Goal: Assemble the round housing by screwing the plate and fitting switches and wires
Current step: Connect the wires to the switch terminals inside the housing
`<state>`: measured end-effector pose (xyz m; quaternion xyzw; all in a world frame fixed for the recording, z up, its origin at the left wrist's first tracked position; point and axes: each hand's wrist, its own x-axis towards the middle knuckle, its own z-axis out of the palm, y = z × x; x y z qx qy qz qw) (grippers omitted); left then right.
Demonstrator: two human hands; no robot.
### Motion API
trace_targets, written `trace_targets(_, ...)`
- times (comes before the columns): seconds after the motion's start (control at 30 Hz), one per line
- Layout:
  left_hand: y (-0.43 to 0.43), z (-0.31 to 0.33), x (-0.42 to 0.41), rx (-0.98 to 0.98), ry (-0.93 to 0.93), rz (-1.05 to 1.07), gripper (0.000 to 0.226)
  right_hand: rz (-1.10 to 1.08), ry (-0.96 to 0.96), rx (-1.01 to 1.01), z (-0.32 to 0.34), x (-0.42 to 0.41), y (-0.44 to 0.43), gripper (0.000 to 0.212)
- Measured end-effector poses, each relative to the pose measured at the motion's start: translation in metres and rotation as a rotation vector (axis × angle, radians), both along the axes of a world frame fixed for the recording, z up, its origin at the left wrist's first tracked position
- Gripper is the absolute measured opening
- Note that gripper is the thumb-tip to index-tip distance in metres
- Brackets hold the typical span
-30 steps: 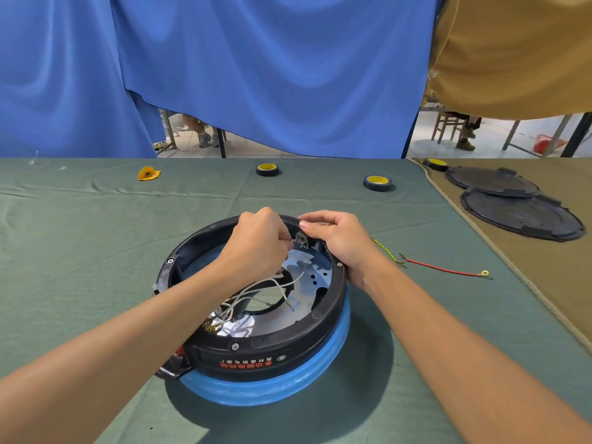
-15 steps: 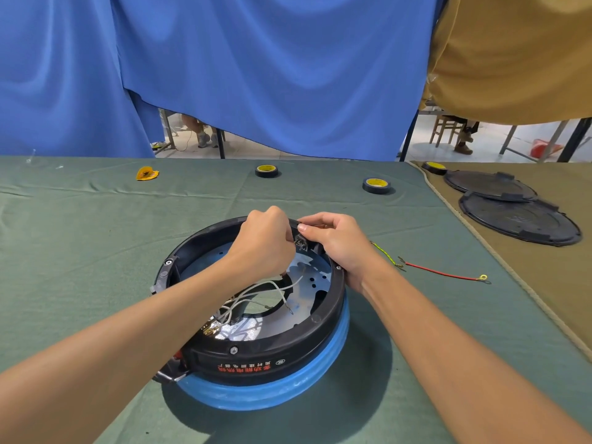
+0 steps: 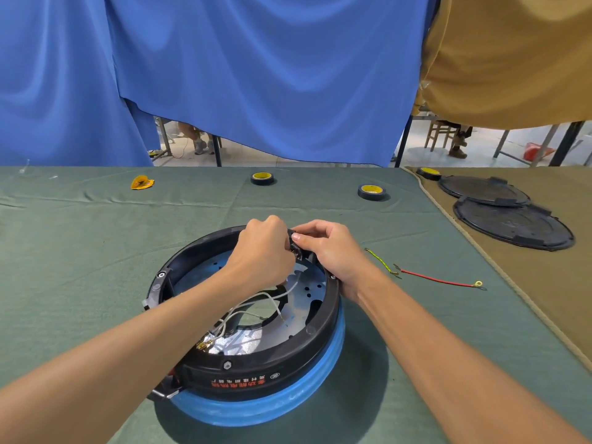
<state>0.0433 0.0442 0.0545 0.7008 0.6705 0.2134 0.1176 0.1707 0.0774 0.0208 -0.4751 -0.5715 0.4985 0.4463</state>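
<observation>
**Fitting a switch at the far rim of the round housing**

The round housing (image 3: 243, 363) sits open side up on a blue ring (image 3: 272, 408), which lifts it off the green table cloth (image 3: 80, 251) and probably keeps it level while you work. Inside lies the metal plate (image 3: 307, 296), with white wires (image 3: 272, 298) looping loose across it. Your left hand (image 3: 261, 251) reaches over the plate to the far rim, curled almost into a fist; its fingertips are hidden, so what they pinch cannot be told. Between the two hands a small dark part, likely a switch (image 3: 295, 249), sits at the rim wall. Your right hand (image 3: 330, 251) rests on the outer rim, likely bracing it, with thumb and forefinger closed on that part from above. To the right, a yellow-green wire (image 3: 381, 261) and a red wire (image 3: 439, 280) lie on the cloth, near the housing but apart from it, seemingly not yet fitted. Further right, two black covers (image 3: 512, 224) rest on a tan cloth.
</observation>
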Motion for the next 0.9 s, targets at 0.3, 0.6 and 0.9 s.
trace_targets(0.3, -0.011, 0.004, -0.007, 0.154, 0.39, 0.025, 0.018, -0.202, -0.429, 0.226, -0.002, 0.03, 0.004, 0.028)
trace_targets(0.6, -0.009, -0.003, -0.004, 0.025, 0.332, -0.231, 0.034, -0.297, -1.291, 0.213, -0.024, 0.091, 0.012, 0.026)
trace_targets(0.9, 0.001, -0.002, -0.011, -0.054, 0.413, -0.231, 0.05, -0.388, -1.261, 0.261, -0.017, 0.081, 0.015, 0.024)
